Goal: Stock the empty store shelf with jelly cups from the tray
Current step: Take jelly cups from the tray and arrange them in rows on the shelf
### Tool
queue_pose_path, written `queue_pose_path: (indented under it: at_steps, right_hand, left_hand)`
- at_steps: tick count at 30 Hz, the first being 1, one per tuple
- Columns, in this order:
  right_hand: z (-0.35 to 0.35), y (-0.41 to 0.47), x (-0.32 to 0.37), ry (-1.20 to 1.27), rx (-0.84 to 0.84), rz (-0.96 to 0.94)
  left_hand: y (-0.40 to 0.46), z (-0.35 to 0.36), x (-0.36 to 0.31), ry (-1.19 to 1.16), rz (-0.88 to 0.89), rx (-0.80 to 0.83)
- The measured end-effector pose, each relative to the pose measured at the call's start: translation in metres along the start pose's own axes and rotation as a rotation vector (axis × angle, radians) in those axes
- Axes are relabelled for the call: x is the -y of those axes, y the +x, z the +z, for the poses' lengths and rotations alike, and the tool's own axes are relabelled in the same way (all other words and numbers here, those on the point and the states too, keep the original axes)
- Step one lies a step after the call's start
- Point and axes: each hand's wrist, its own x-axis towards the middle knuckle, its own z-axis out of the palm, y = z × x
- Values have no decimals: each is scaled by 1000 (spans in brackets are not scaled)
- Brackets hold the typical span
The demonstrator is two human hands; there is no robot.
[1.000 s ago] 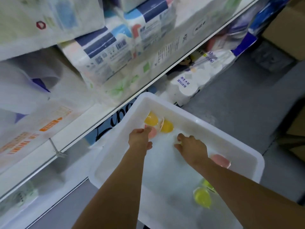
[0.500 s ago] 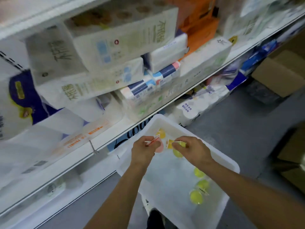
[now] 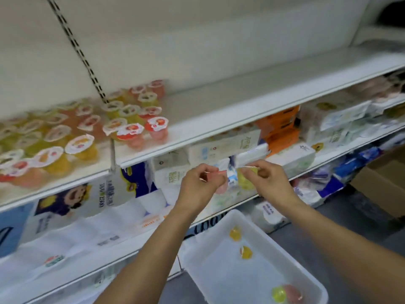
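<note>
The left hand pinches a pink translucent plastic jelly cup by its rim; it hangs beneath the fingers. Just beside it, the right hand likewise pinches a yellow-green translucent jelly cup.

I see a white shelf carrying jelly cups in red, pink, orange, yellow and green, their white lids printed with fruit. My left grip holds a pink cup, my right grip a yellow-green cup. The tray is white, with yellow, green and pink cups inside.
</note>
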Motion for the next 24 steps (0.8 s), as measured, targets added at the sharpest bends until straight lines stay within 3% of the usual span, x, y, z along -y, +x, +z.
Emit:
queue_pose_path:
  at_steps: [4,8,18,24]
  right_hand:
    - [-2,36,52,67,-92,-92]
    - [14,72,95,72,-62,-141]
    - [102,158,136,-358,119,-179]
    - [137,207,151,-450,129,-105]
  left_hand:
    - [2,-32,-45,0,147,-46]
    - [8,-65,-79,15,239,-120]
    - [40,-159,-103,-8,241,-294]
    - [69,-191,-102,52,247,-357]
